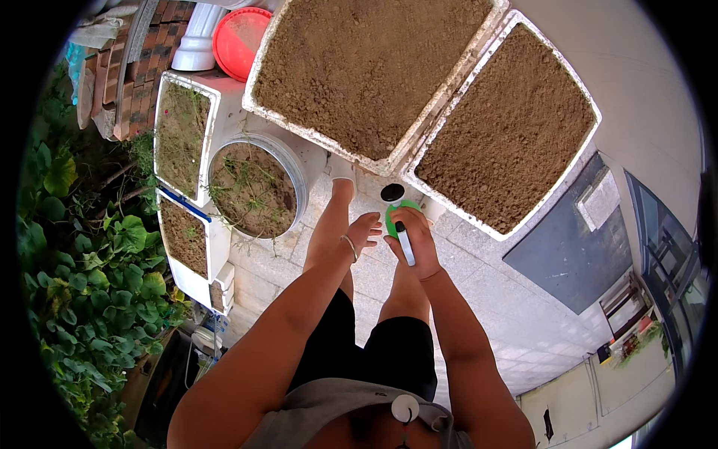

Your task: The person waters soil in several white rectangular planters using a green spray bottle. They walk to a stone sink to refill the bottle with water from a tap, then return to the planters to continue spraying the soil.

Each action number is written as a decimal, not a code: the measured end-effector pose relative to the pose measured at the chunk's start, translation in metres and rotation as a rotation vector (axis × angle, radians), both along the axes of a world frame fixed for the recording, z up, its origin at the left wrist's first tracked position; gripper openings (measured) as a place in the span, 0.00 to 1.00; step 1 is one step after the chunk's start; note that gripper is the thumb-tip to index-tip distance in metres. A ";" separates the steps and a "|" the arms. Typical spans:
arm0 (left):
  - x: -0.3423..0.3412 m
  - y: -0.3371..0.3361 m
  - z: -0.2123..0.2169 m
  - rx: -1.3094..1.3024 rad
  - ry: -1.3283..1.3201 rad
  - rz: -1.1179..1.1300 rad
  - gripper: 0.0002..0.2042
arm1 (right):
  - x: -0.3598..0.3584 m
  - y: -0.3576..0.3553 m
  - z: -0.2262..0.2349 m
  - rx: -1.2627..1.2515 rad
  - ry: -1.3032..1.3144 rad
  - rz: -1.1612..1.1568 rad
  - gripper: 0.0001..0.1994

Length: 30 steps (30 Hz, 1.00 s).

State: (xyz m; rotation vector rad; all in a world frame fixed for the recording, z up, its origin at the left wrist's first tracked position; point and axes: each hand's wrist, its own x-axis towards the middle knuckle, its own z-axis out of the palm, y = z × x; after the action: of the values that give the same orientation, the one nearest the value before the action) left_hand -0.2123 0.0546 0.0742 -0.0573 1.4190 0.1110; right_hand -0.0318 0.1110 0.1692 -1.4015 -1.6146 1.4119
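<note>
My right hand [422,247] is wrapped round a green spray bottle [391,217] with a black and white top; a white and black piece sticks out beside the thumb. Most of the bottle's body is hidden behind my fingers. Just left of it, my left hand [364,230] is held with its fingers apart and nothing in them. A gap separates it from the bottle. Both hands are in front of my legs, near the close corner of a large white-rimmed box of soil [374,75]. Beside that stands a second white box of soil [508,127].
On the left stand a round tub of soil and sprigs [303,191] and smaller white planter boxes [215,146]. Behind them are a red lid [241,43] and stacked bricks [149,82]. Leafy plants [105,299] grow along the left side. A dark grey slab [557,254] lies to the right.
</note>
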 end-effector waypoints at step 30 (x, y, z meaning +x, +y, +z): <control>0.037 -0.070 0.308 0.779 -0.934 1.126 0.32 | -0.009 0.016 0.351 -0.182 0.597 0.278 0.33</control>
State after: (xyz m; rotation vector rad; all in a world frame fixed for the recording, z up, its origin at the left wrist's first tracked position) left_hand -0.1750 -0.0150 0.3821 -0.2232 0.2061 1.3643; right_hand -0.0408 0.1267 0.5200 -0.7401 -1.3345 1.9484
